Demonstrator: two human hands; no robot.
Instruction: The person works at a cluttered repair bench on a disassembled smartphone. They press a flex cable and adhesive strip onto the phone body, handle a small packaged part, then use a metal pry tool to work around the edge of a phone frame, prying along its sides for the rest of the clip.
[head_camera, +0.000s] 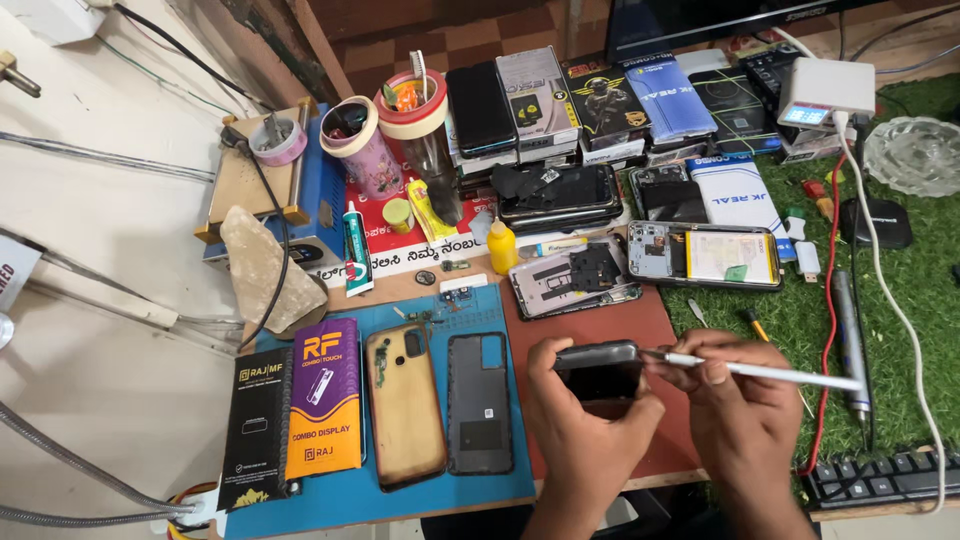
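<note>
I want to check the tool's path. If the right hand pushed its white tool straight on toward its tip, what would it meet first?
The right hand points the white tool leftward; its tip already sits at the edge of the dark phone in the left hand, so probably that phone.

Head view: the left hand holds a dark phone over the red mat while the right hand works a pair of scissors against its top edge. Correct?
Not quite. In the head view the right hand holds a slim white pen-like tool, not scissors, with its tip at the top edge of the dark phone. The left hand does hold that phone over the red mat.
</note>
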